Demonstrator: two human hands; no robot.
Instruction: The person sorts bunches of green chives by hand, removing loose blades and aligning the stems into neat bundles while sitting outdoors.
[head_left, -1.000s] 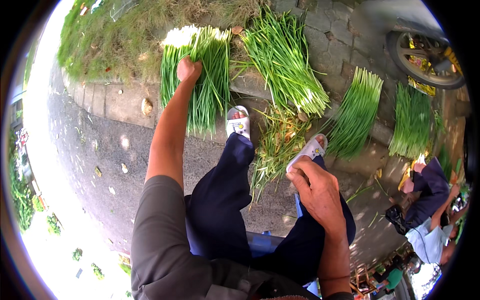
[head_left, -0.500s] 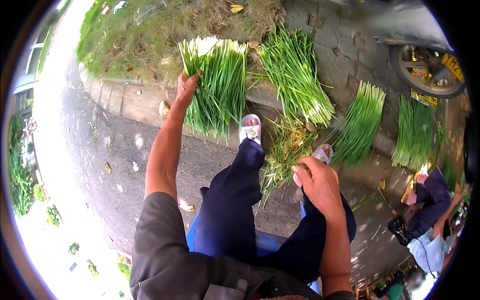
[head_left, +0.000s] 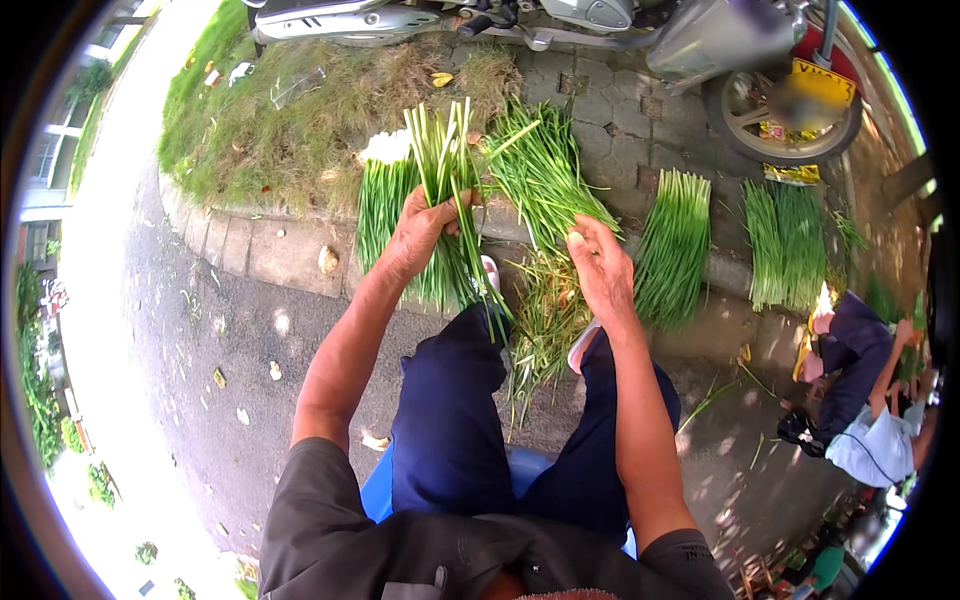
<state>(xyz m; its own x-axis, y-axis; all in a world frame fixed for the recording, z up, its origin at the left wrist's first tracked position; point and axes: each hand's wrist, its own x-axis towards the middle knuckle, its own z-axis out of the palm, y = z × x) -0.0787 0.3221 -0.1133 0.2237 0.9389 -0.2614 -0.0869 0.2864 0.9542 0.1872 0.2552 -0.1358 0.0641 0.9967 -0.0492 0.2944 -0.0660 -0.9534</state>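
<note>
My left hand (head_left: 428,232) is closed round a bunch of long green chives (head_left: 437,150), raised above the left pile, pale ends pointing away and green tips hanging toward my knee. Beneath it lies the left pile of chives (head_left: 378,205), its white ends lined up at the far side. My right hand (head_left: 604,268) is at the near end of the middle pile of chives (head_left: 545,175), thumb and forefinger pinched close together; whatever lies between them is too small to make out. Below that pile is a heap of yellowed trimmings (head_left: 545,335), between my feet.
Two more chive bundles lie rightward, a neat one (head_left: 675,235) and another (head_left: 785,245). A parked motorcycle's wheel (head_left: 783,115) stands beyond them. Another person (head_left: 865,400) sits at the right. A kerb (head_left: 255,250) crosses in front, with dry grass (head_left: 330,110) behind it.
My left hand has lifted a bunch of chives off the left pile and brought it rightward. My right hand has moved forward from my knee to the middle pile. The view has shifted.
</note>
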